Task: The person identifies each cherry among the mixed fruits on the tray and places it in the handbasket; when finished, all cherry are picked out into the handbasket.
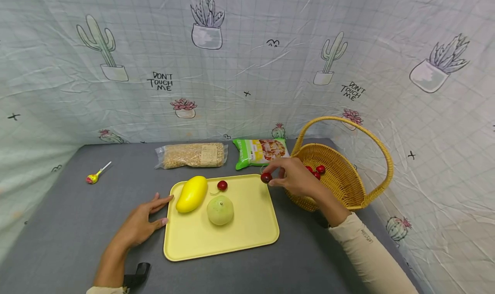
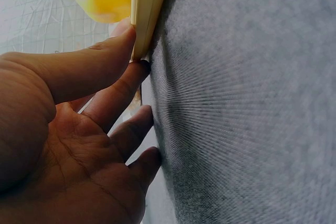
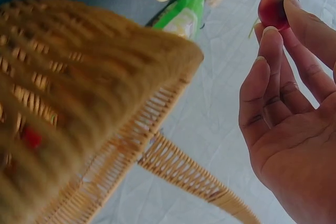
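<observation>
In the head view my right hand [image 1: 294, 176] pinches a dark red cherry [image 1: 266, 177] between thumb and fingertips, over the tray's far right corner. The right wrist view shows the same cherry [image 3: 275, 8] with a green stem hanging from it. At the left edge of the yellow tray [image 1: 247, 238], my left hand [image 1: 139, 225] touches the rim with thumb and fingertips, fingers loosely extended. On the tray lie a yellow mango [image 1: 192, 194], a pale green round fruit [image 1: 220, 210] and another cherry [image 1: 222, 185] with its stem.
A wicker basket [image 1: 353, 195] with a tall handle stands at the right, several cherries [image 1: 320, 169] inside. Behind the tray lie a clear bag of grains [image 1: 189, 155] and a green-and-white packet [image 1: 259, 152]. A lollipop [image 1: 94, 177] lies at the far left. Printed cloth hangs behind the table.
</observation>
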### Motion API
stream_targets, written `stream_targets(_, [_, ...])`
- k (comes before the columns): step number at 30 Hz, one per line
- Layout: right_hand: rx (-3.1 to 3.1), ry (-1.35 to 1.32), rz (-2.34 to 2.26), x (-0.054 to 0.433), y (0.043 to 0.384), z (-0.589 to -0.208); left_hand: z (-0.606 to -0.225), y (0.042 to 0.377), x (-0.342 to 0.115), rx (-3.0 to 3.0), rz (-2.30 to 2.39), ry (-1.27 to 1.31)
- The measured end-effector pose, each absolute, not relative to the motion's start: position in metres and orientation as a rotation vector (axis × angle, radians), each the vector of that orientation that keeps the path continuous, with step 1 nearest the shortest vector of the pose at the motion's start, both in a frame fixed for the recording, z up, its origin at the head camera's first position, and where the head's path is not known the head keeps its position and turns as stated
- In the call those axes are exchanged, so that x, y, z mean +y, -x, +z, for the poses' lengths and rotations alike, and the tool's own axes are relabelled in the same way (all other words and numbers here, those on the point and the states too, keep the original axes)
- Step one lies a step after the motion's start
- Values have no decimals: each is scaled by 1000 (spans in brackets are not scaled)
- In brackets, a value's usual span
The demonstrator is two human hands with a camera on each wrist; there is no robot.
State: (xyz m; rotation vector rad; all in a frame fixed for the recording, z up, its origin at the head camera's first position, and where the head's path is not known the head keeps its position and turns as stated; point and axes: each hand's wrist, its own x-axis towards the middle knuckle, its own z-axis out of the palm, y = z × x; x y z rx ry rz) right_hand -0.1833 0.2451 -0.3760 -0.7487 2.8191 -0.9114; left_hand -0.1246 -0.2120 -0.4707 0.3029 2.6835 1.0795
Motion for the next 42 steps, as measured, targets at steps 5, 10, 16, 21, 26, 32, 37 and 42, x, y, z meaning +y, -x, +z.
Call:
stream_targets(5, [2859, 742, -870, 257, 184, -373, -471, 124, -212, 2675, 1089, -295])
stream_targets(10, [2874, 716, -843, 270, 184, -368, -471, 124, -212, 2670, 1100, -296])
stream_targets(16, [2888, 683, -818, 286, 185, -362, -471, 125, -213, 2670, 1089, -284])
stream_targets(21, [2924, 674, -782, 300, 187, -362, -473, 126, -214, 2664, 1091, -278])
stream_targets(26, [2929, 629, -763, 312, 188, -360, -474, 126, -214, 2664, 1088, -277])
stream_targets(32, [2938, 579, -726, 326, 193, -360, -474, 127, -214, 2679, 1074, -292])
stream_targets(37, [2931, 513, -713, 336, 199, -360, -474, 125, -214, 2681, 1087, -309])
stream_targets(42, [2918, 458, -707, 346, 207, -363, -474, 125, -213, 2688, 1089, -312])
